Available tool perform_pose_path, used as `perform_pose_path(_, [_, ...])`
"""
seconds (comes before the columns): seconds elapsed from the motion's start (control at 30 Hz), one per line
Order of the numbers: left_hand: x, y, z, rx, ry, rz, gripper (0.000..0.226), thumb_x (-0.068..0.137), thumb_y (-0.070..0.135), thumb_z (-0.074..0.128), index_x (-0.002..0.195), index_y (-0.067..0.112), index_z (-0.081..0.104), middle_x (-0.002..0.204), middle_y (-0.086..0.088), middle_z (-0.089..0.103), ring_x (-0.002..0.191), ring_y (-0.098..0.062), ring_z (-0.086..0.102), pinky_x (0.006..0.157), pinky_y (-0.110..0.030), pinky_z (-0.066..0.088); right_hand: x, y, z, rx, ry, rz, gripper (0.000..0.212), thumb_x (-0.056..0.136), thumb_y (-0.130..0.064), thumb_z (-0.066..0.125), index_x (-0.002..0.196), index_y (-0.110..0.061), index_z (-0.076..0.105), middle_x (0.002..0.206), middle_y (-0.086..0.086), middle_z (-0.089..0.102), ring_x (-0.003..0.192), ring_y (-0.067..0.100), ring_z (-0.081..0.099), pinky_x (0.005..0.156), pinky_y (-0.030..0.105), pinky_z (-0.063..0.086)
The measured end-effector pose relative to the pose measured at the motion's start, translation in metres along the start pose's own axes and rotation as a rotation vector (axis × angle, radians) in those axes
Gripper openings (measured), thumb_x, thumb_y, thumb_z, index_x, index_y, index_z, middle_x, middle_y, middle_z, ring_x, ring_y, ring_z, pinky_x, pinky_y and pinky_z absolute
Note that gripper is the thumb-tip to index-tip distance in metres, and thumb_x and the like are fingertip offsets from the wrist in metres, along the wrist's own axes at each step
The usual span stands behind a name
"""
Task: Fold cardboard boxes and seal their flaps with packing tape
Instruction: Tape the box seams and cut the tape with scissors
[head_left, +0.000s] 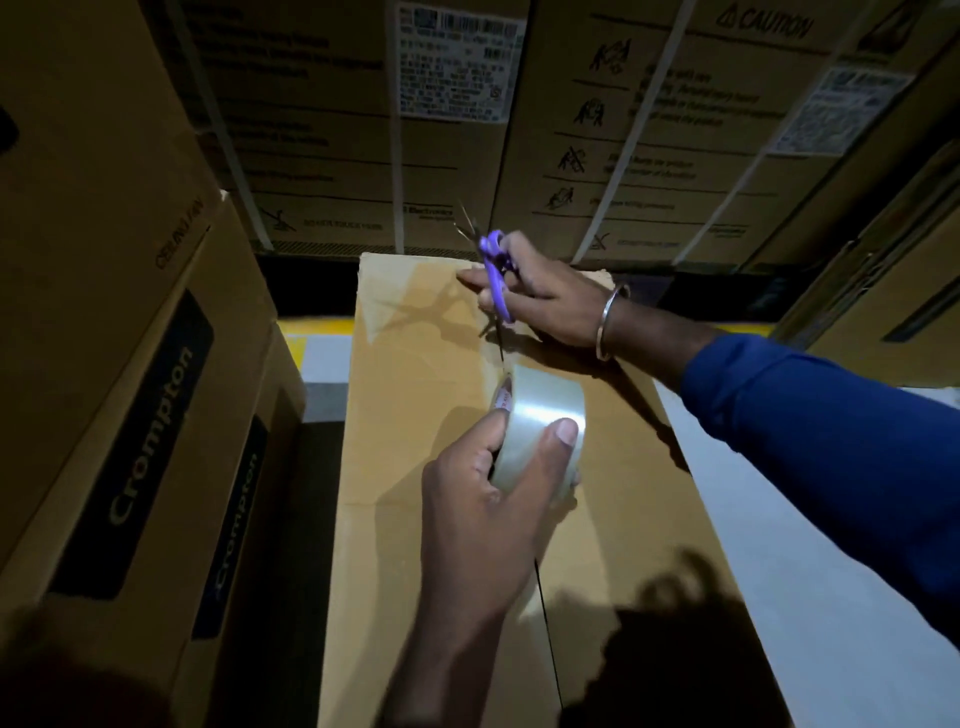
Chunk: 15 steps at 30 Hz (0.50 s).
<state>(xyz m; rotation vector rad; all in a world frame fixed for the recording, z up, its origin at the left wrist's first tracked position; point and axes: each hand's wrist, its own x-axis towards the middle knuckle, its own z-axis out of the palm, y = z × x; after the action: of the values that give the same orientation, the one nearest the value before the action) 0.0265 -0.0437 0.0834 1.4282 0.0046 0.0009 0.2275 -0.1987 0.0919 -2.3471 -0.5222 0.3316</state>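
A long brown cardboard box (415, 415) lies in front of me with its top flaps closed along a centre seam. My left hand (478, 499) grips a roll of clear packing tape (540, 421) standing on the box over the seam. Clear tape runs from the roll towards the far end of the box. My right hand (550, 301) rests on that far end, fingers pressing the tape down, while it holds purple-handled scissors (493, 270) whose blades point up and away.
Stacked Crompton cartons (156, 415) stand close on the left. A wall of large strapped cartons (467, 130) with labels rises behind the box. More cartons (893, 260) are at the right. Pale floor (779, 519) shows to the right of the box.
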Motion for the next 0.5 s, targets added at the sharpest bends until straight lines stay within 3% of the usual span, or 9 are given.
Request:
perform_pose_path(0.07, [0.000, 0.002, 0.001, 0.013, 0.013, -0.003, 0.029, 0.094, 0.036, 0.072, 0.088, 0.007, 0.071, 0.077, -0.006, 0.071, 0.076, -0.033, 0.075, 0.066, -0.042, 0.060, -0.008, -0.002, 0.005, -0.007, 0.023, 0.007, 0.038, 0.105, -0.035, 0.057, 0.129, -0.016, 0.035, 0.124, -0.021, 0.067, 0.111, -0.019, 0.058, 0.088, 0.010, 0.047])
perform_pose_path(0.13, [-0.002, 0.006, 0.002, 0.063, 0.015, -0.012, 0.025, 0.095, 0.037, 0.072, 0.091, 0.012, 0.074, 0.079, -0.002, 0.074, 0.077, -0.028, 0.076, 0.070, -0.048, 0.062, -0.009, 0.001, 0.009, -0.026, 0.049, 0.033, 0.035, 0.105, -0.035, 0.056, 0.128, -0.020, 0.035, 0.100, -0.026, 0.067, 0.091, -0.020, 0.061, 0.073, 0.005, 0.045])
perform_pose_path(0.2, [-0.008, 0.016, -0.001, 0.158, 0.018, -0.033, 0.019, 0.098, 0.037, 0.070, 0.091, 0.020, 0.074, 0.079, 0.002, 0.076, 0.078, -0.020, 0.077, 0.074, -0.048, 0.062, -0.006, 0.001, 0.014, -0.035, 0.072, 0.049, 0.037, 0.102, -0.049, 0.054, 0.126, -0.030, 0.034, 0.102, -0.013, 0.075, 0.094, -0.001, 0.068, 0.083, 0.029, 0.056])
perform_pose_path(0.27, [-0.024, 0.033, -0.005, 0.242, 0.001, -0.113, 0.024, 0.101, 0.043, 0.062, 0.089, 0.024, 0.070, 0.074, 0.003, 0.076, 0.075, -0.014, 0.075, 0.074, -0.044, 0.060, -0.003, 0.000, 0.015, -0.074, 0.073, 0.053, 0.037, 0.098, -0.055, 0.050, 0.123, -0.033, 0.034, 0.105, 0.000, 0.076, 0.097, 0.020, 0.070, 0.087, 0.046, 0.056])
perform_pose_path(0.4, [-0.078, 0.071, 0.001, 0.219, -0.101, -0.454, 0.033, 0.104, 0.050, 0.048, 0.102, 0.023, 0.067, 0.072, -0.004, 0.077, 0.070, -0.018, 0.075, 0.078, -0.038, 0.059, -0.005, -0.015, 0.014, -0.149, 0.059, 0.122, 0.035, 0.102, -0.047, 0.049, 0.123, -0.025, 0.033, 0.092, 0.003, 0.071, 0.087, 0.026, 0.065, 0.082, 0.047, 0.055])
perform_pose_path(0.5, [-0.105, 0.085, 0.008, 0.213, -0.150, -0.487, 0.034, 0.105, 0.044, 0.046, 0.104, 0.016, 0.065, 0.073, -0.007, 0.078, 0.073, -0.021, 0.075, 0.081, -0.034, 0.059, -0.014, -0.030, 0.012, -0.165, 0.040, 0.149, 0.040, 0.100, -0.053, 0.050, 0.122, -0.026, 0.030, 0.088, 0.004, 0.068, 0.086, 0.031, 0.065, 0.074, 0.043, 0.052])
